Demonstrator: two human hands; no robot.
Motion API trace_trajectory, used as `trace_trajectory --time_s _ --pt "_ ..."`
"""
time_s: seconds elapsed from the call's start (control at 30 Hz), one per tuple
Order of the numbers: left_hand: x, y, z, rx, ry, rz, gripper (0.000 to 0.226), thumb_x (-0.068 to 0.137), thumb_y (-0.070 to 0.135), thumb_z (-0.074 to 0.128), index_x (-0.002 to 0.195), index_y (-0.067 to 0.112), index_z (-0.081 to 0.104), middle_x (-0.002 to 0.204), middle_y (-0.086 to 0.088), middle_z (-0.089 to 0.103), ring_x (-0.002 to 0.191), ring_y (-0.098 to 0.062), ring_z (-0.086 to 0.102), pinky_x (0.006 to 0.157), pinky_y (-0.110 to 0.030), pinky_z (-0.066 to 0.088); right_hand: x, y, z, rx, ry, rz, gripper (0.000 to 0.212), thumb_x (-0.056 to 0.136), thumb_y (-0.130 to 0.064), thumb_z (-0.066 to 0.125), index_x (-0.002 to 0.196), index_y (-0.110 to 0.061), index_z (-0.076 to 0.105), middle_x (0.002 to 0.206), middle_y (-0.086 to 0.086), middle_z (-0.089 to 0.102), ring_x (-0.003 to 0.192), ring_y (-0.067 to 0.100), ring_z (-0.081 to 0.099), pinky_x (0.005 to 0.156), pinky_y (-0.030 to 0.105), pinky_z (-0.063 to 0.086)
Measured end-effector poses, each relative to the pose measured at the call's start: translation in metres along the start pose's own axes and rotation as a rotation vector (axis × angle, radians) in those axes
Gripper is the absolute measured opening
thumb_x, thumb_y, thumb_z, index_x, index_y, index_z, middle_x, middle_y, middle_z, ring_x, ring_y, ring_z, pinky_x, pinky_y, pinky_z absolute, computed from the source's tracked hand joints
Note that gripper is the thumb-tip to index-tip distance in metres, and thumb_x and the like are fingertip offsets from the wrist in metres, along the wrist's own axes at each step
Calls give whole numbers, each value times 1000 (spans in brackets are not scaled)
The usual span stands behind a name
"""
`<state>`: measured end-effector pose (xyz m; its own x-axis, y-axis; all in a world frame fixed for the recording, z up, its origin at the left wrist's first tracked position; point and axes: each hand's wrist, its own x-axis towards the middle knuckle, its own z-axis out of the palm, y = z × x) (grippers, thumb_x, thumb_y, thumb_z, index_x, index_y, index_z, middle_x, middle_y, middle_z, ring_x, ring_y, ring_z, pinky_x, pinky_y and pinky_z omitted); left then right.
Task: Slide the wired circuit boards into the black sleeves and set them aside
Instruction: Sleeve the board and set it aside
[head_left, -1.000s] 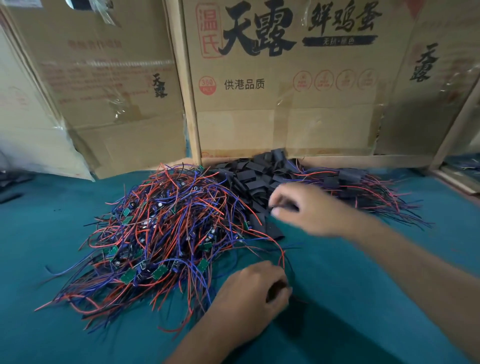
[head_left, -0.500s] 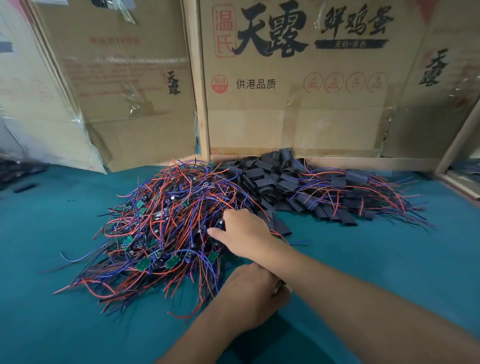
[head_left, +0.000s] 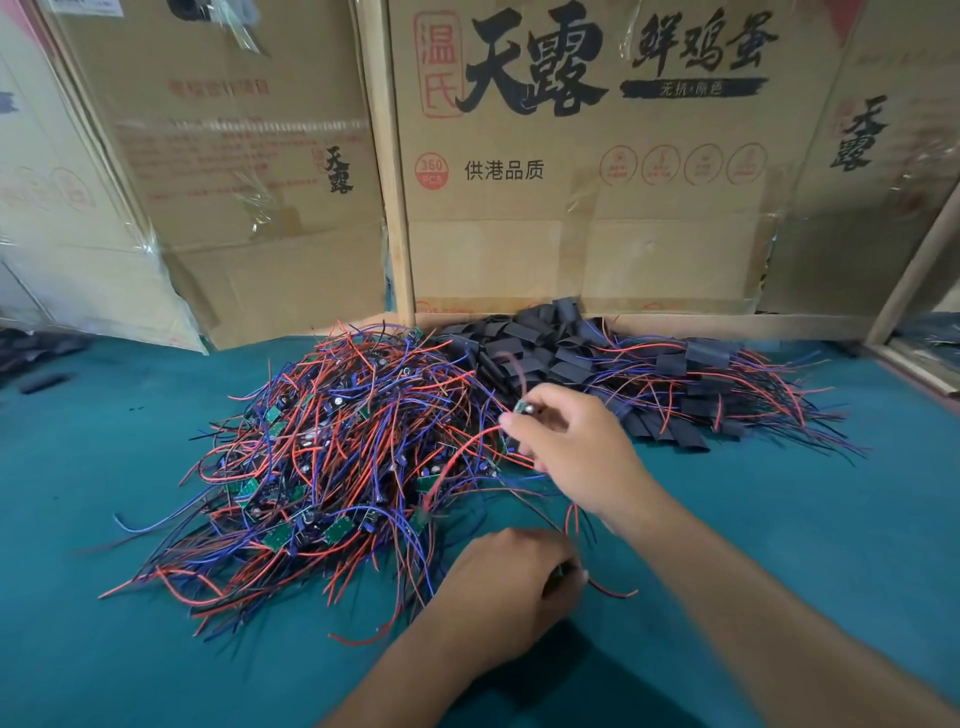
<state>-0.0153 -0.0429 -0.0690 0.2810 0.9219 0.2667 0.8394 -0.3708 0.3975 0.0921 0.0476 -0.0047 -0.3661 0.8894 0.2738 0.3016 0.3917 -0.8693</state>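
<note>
A big tangle of small green circuit boards with red and blue wires (head_left: 332, 457) lies on the teal table. Behind it, against the cardboard, sits a heap of empty black sleeves (head_left: 540, 348). To their right lies a pile of sleeved boards (head_left: 717, 384) with wires sticking out. My right hand (head_left: 571, 452) is lifted over the tangle's right edge, pinching a small green board (head_left: 522, 409) whose wires trail down. My left hand (head_left: 514, 587) rests on the table in front, curled around a black sleeve (head_left: 558, 574) that barely shows.
Cardboard boxes (head_left: 597, 182) stand upright along the back like a wall. A wooden frame edge (head_left: 914, 358) runs at the far right. A few dark sleeves (head_left: 41, 382) lie at the far left on the teal table (head_left: 779, 519).
My right hand left the sleeve heap, dipped into the wire tangle, and now lifts a board out of it. The left hand stayed put.
</note>
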Motion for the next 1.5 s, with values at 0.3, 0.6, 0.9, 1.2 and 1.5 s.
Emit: trace_trajectory --time_s 0.3,0.6,0.9,1.2,1.5 --pt "3 7 -11 -289 105 -174 27 95 33 58 76 15 59 63 5 53 58 -11 45 60 -29 39 -30 30 -55 560 147 -55 29 84 -39 71 95 -12 67 97 17 75 105 35 68 101 51 48" --pt "1 9 -41 -480 465 -294 24 78 26 56 59 12 50 48 9 37 48 -6 28 46 -20 24 -41 22 -64 685 117 -135 27 80 -35 78 85 -13 63 94 22 73 100 43 68 91 46 55" --pt "6 -1 -43 -682 601 -401 23 93 13 60 73 24 64 52 14 45 48 -5 33 46 -18 27 -44 17 -64 753 -11 -93 23 78 -32 79 79 -16 62 71 13 64 64 31 66 75 43 57" --pt "13 24 -46 -978 175 -254 35 81 51 67 103 27 77 95 3 75 81 -7 61 63 -24 48 -55 15 -47 401 -354 -14 6 86 -21 72 84 -18 67 64 5 60 53 22 54 53 28 47" --pt "15 12 -44 -1030 450 -205 14 82 25 71 85 12 76 84 0 72 70 -9 59 59 -21 48 -57 20 -45 204 -402 24 10 90 -24 67 94 -19 60 70 4 68 60 20 65 64 32 53"
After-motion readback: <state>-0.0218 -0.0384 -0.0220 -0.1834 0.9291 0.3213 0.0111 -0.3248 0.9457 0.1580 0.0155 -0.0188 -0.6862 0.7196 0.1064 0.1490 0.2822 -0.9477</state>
